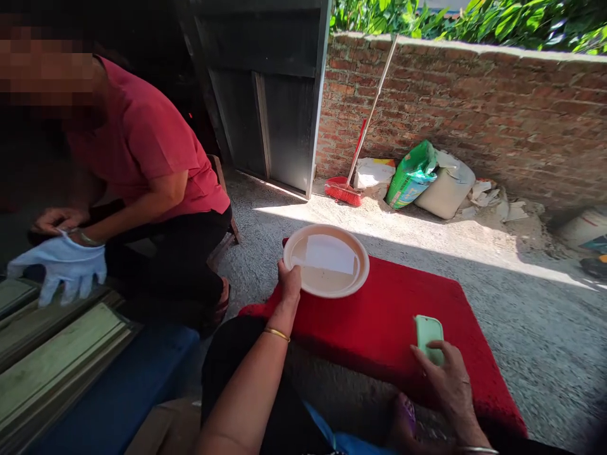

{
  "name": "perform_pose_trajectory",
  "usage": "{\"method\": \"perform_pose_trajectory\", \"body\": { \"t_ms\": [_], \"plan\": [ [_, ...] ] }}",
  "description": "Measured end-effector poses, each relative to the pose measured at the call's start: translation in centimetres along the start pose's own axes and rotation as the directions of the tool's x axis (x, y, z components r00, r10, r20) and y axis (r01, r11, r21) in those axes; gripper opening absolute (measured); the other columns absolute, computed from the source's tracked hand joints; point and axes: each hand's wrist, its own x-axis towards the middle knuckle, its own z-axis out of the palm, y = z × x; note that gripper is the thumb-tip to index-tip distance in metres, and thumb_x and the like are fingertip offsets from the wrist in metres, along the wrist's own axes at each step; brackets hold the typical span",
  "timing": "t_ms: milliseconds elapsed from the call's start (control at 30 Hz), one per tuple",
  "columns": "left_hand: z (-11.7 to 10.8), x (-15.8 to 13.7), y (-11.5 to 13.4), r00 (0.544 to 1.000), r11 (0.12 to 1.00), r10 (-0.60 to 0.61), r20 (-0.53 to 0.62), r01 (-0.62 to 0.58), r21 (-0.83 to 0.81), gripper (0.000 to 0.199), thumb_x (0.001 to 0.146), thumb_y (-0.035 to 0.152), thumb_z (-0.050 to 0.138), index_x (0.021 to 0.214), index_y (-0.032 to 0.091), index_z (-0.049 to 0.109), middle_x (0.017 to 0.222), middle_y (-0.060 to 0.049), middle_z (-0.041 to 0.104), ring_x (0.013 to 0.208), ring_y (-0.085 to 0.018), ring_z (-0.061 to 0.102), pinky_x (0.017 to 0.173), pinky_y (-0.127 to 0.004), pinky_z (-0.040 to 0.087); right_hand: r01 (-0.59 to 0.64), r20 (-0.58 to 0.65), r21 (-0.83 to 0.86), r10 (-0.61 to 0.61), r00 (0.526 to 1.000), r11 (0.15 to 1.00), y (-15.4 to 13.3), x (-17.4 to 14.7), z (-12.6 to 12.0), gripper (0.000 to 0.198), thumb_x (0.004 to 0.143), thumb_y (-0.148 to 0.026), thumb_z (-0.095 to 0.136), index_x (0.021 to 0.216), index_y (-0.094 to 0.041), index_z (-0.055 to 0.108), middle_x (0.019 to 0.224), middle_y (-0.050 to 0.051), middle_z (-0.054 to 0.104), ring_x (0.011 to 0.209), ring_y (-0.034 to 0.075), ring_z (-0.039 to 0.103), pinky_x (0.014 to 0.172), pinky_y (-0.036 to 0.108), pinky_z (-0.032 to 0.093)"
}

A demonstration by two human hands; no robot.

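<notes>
My left hand (289, 284) grips the near left rim of a round, pale basin (327, 292). Shallow water with a bright reflection lies inside it. The basin rests at the far left end of a red-covered bench (379, 309). Over the bench's right part, my right hand (448, 376) is closed on a pale green, rounded rectangular object (428, 330) that looks like a phone case. Thumb and fingers hold its near end; whether it touches the red cover is unclear.
At left a person in a red shirt (156, 133) sits handling a white glove (76, 259), beside pale green strips (61, 354) on a blue surface (142, 373). A broom (348, 194) and sacks (446, 186) stand by the brick wall (474, 107). A dark metal door (265, 95) stands behind.
</notes>
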Motion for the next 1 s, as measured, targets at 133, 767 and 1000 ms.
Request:
{"method": "perform_pose_trajectory", "body": {
  "t_ms": [133, 767, 1000],
  "plan": [
    [0.1, -0.1, 0.0, 1.0, 1.0, 0.014, -0.001, -0.014, -0.026, 0.05, 0.065, -0.002, 0.059, 0.112, 0.016, 0.061, 0.107, -0.008, 0.07, 0.1, -0.023, 0.068, 0.095, -0.037, 0.054, -0.526, -0.043, -0.216, 0.53, 0.847, 0.823, 7.9, 4.7, -4.2, 0.062, 0.071, -0.074, 0.049, 0.103, -0.022, 0.059, 0.077, 0.012, 0.062, 0.079, 0.037, 0.064, 0.066, 0.047, 0.05],
    [-0.3, -0.2, 0.2, 1.0, 0.999, 0.017, 0.002, -0.017, 0.036, 0.044, 0.067, 0.002, 0.06, 0.108, 0.018, 0.06, 0.102, -0.007, 0.07, 0.097, -0.023, 0.068, 0.092, -0.038, 0.054, 0.059, 0.408, 0.149, -0.116, 0.906, 0.987, -7.6, -0.7, 3.9, 0.031, 0.072, -0.046, 0.057, 0.096, -0.026, 0.06, 0.101, 0.005, 0.063, 0.092, 0.024, 0.064, 0.081, 0.035, 0.048],
    [-0.2, 0.1, -0.3, 1.0, 0.999, 0.018, 0.012, -0.019, 0.028, 0.039, 0.067, 0.003, 0.059, 0.103, 0.02, 0.057, 0.104, -0.007, 0.069, 0.097, -0.022, 0.067, 0.09, -0.035, 0.054, -0.473, 0.1, -0.337, 0.53, 0.842, 0.814, 3.9, 7.7, -2.9, 0.06, 0.082, -0.067, 0.042, 0.118, -0.023, 0.059, 0.106, 0.018, 0.066, 0.104, 0.038, 0.066, 0.078, 0.045, 0.052]
  ]
}}
